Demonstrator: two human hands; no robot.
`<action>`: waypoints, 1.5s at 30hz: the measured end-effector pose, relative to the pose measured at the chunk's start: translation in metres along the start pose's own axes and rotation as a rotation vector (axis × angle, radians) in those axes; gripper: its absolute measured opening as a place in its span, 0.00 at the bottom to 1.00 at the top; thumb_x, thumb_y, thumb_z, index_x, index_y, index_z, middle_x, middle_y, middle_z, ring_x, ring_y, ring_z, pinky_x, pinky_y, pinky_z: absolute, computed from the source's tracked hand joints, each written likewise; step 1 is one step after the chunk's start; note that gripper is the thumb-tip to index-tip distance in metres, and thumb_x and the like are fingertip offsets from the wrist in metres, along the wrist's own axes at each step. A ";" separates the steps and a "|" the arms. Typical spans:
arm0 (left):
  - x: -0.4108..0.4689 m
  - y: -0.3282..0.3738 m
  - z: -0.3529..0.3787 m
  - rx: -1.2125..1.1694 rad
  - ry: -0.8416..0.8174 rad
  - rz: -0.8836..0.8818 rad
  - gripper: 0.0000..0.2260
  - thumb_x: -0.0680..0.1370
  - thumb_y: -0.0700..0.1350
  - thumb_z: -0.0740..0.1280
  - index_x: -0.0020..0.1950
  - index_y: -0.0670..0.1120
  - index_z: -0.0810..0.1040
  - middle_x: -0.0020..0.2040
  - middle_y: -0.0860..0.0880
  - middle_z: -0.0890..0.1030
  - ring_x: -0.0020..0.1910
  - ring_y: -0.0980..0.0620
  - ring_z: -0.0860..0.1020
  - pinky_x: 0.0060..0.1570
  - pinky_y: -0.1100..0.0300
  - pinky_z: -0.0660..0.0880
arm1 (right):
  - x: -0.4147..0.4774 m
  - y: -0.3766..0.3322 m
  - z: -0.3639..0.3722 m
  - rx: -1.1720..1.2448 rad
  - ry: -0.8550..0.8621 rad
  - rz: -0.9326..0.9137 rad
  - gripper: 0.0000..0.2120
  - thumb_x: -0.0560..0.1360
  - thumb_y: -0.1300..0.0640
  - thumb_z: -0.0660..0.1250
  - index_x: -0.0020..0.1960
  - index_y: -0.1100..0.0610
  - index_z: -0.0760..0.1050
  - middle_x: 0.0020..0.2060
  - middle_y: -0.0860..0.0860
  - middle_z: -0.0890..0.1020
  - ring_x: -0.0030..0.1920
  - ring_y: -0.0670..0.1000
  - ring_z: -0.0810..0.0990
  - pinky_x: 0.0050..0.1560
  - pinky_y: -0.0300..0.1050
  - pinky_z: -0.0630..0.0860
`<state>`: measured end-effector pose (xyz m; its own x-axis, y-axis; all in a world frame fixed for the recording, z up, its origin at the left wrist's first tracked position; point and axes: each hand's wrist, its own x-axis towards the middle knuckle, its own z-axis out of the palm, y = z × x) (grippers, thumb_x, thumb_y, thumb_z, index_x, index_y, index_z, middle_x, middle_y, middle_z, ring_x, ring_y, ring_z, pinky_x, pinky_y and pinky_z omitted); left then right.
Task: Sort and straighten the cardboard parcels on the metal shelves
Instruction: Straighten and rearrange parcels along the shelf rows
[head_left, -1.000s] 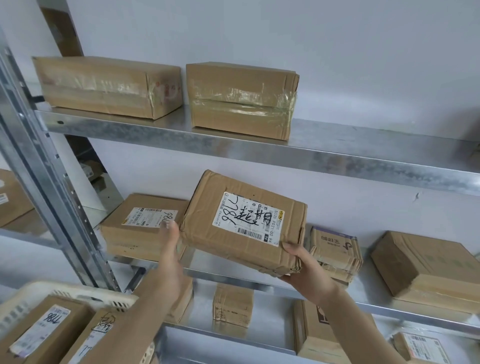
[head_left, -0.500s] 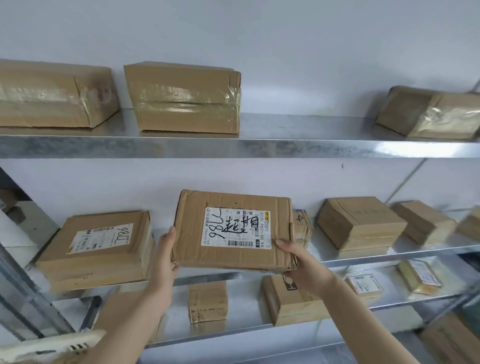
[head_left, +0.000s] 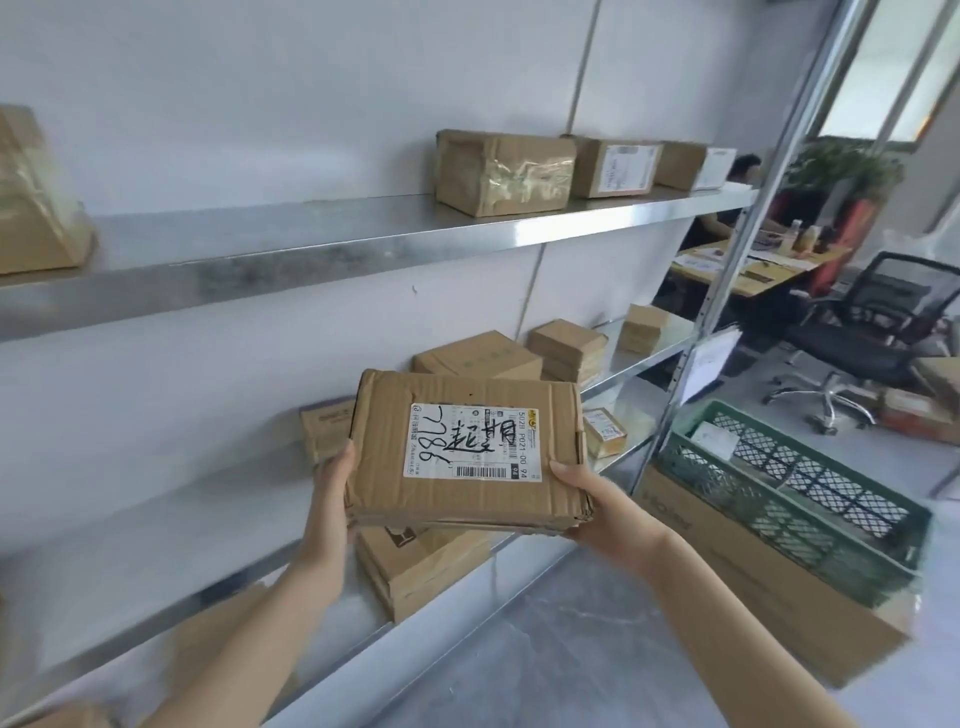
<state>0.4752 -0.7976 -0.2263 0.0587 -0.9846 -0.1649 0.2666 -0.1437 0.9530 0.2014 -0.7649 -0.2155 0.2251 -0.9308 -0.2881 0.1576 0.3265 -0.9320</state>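
Head view | left hand (head_left: 332, 480), right hand (head_left: 597, 501) grip parcel (head_left: 467, 449) by side edges | label up, probably for reading

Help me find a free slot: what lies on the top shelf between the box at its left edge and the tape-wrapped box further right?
Nothing: in the head view the top shelf is bare metal between the left box and the tape-wrapped box.

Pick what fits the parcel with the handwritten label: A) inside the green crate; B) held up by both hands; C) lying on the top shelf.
B: the left hand and right hand grip the labelled parcel by opposite side edges.
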 end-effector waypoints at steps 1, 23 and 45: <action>-0.001 -0.005 0.022 0.010 -0.024 -0.005 0.23 0.71 0.66 0.62 0.63 0.58 0.74 0.62 0.52 0.79 0.61 0.50 0.76 0.61 0.49 0.71 | -0.012 -0.002 -0.018 0.006 0.026 -0.002 0.43 0.52 0.38 0.80 0.64 0.51 0.76 0.59 0.51 0.83 0.58 0.53 0.81 0.70 0.56 0.68; -0.030 -0.140 0.438 0.162 -0.456 -0.159 0.16 0.78 0.62 0.56 0.61 0.59 0.74 0.54 0.55 0.81 0.56 0.54 0.77 0.54 0.53 0.70 | -0.206 -0.014 -0.391 0.185 0.419 -0.064 0.34 0.57 0.46 0.78 0.62 0.50 0.76 0.56 0.51 0.84 0.54 0.52 0.84 0.62 0.55 0.74; 0.193 -0.195 0.714 0.293 -0.635 -0.215 0.14 0.81 0.59 0.52 0.56 0.58 0.76 0.55 0.53 0.80 0.59 0.52 0.75 0.66 0.48 0.67 | -0.047 -0.109 -0.688 0.258 0.599 -0.064 0.55 0.53 0.41 0.82 0.73 0.56 0.63 0.67 0.59 0.76 0.58 0.59 0.79 0.49 0.55 0.81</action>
<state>-0.2519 -1.0308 -0.2625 -0.5588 -0.7871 -0.2612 -0.0636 -0.2733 0.9598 -0.4879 -0.8701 -0.2520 -0.3550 -0.8558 -0.3762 0.3952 0.2273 -0.8900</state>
